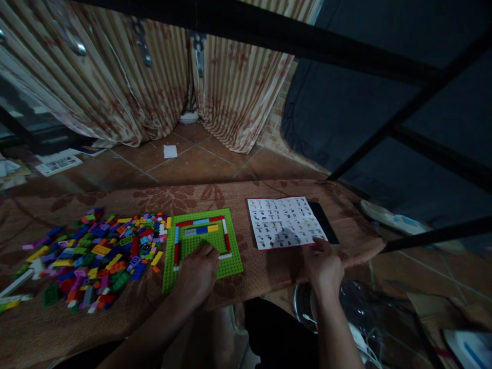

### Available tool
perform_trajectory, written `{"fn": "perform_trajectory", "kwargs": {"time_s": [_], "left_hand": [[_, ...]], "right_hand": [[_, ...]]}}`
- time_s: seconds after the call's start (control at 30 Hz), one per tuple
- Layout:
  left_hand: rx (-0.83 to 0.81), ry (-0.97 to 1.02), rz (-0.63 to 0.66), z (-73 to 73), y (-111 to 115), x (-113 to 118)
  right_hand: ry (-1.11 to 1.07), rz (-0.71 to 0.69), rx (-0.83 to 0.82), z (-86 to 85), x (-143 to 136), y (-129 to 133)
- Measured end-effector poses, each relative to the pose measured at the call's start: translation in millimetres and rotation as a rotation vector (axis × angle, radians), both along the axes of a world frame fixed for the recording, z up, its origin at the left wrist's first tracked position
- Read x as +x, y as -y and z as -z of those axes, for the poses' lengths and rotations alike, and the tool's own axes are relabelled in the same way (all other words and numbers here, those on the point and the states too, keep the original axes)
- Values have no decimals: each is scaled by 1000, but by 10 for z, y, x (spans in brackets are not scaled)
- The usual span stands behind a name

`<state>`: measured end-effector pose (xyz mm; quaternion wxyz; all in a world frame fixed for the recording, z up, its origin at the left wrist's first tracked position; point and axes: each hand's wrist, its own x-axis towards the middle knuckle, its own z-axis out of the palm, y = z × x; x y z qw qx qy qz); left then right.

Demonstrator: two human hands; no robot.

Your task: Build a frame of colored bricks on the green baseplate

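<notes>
A green baseplate (234, 256) lies on the brown cloth, with red, white and light blue bricks set around its edges and a short grey, blue and yellow row (202, 230) inside. My left hand (199, 269) rests over its lower part, fingers curled down; what they hold, if anything, is hidden. A printed sheet (282, 223) with small pictures lies to the right, partly over a dark flat object (325, 223). At the sheet's lower right corner is my right hand (323, 259), its fingers bent against the paper; whether it grips the edge is unclear.
Many loose coloured bricks (96, 256) are heaped left of the baseplate on the cloth-covered surface (261, 277). Behind stand striped curtains (238, 87) and a tiled floor with a white paper (170, 151). Dark metal bars (384, 128) cross the right side.
</notes>
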<state>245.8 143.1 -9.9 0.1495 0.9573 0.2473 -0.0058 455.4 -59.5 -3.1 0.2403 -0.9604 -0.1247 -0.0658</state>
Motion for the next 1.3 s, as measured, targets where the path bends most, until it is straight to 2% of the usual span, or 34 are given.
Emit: {"fn": "perform_trajectory", "kwargs": {"time_s": [0.1, 0.2, 0.43, 0.57, 0.7, 1.3], "left_hand": [[-1, 5, -3, -2, 4, -7], [6, 18, -7, 13, 6, -9], [15, 41, -23, 68, -1, -7], [6, 28, -29, 39, 4, -5], [-4, 23, -22, 5, 10, -2], [47, 24, -19, -16, 20, -12]], "right_hand": [[-10, 31, -176, 76, 29, 65], [-26, -8, -243, 128, 8, -4], [-90, 12, -252, 173, 100, -156], [-14, -41, -231, 229, 152, -178], [-1, -37, -212, 257, 147, -194], [-68, -32, -177, 134, 74, -186]]}}
